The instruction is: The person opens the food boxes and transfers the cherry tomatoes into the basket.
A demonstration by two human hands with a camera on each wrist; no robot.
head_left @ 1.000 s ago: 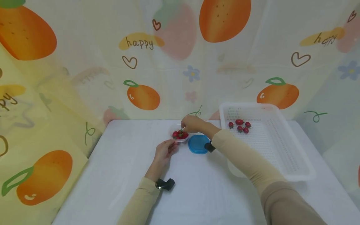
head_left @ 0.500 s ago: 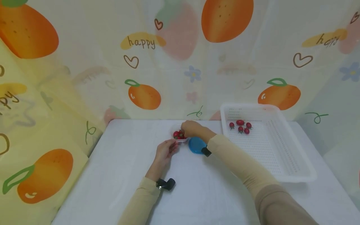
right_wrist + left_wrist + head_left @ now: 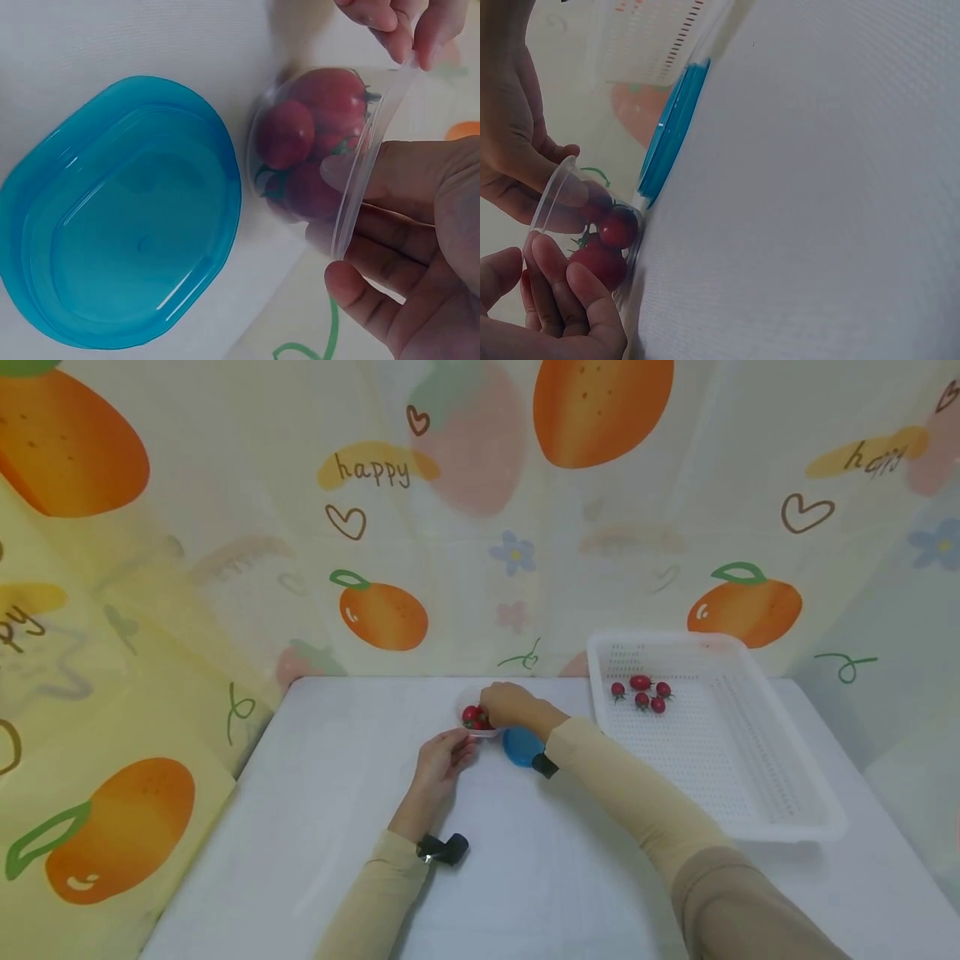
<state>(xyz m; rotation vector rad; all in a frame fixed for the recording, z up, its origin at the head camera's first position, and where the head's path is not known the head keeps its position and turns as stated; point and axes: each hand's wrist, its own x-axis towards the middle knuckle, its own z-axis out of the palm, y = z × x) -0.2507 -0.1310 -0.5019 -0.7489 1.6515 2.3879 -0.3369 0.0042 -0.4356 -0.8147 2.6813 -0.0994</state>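
Note:
A small clear plastic container (image 3: 483,734) with several red cherry tomatoes (image 3: 285,135) stands near the table's back edge. My left hand (image 3: 441,760) pinches its near rim, seen at the top of the right wrist view. My right hand (image 3: 513,706) reaches over the rim, with fingertips inside around a cherry tomato (image 3: 311,191); another finger stays outside the rim. The right hand hides part of the container in the head view. Just right of the container lies a blue plastic lid (image 3: 142,232), partly under the right wrist.
A large white perforated basket (image 3: 795,760) stands on the right side of the table. Several cherry tomatoes (image 3: 641,682) lie in its far left corner. Behind the white tabletop (image 3: 315,793) hangs a fruit-print cloth (image 3: 465,568).
My right hand has moved slightly down and inward at the container, its wrist drawing left across the lid. My left hand stays at the rim. The basket's tomatoes have not moved.

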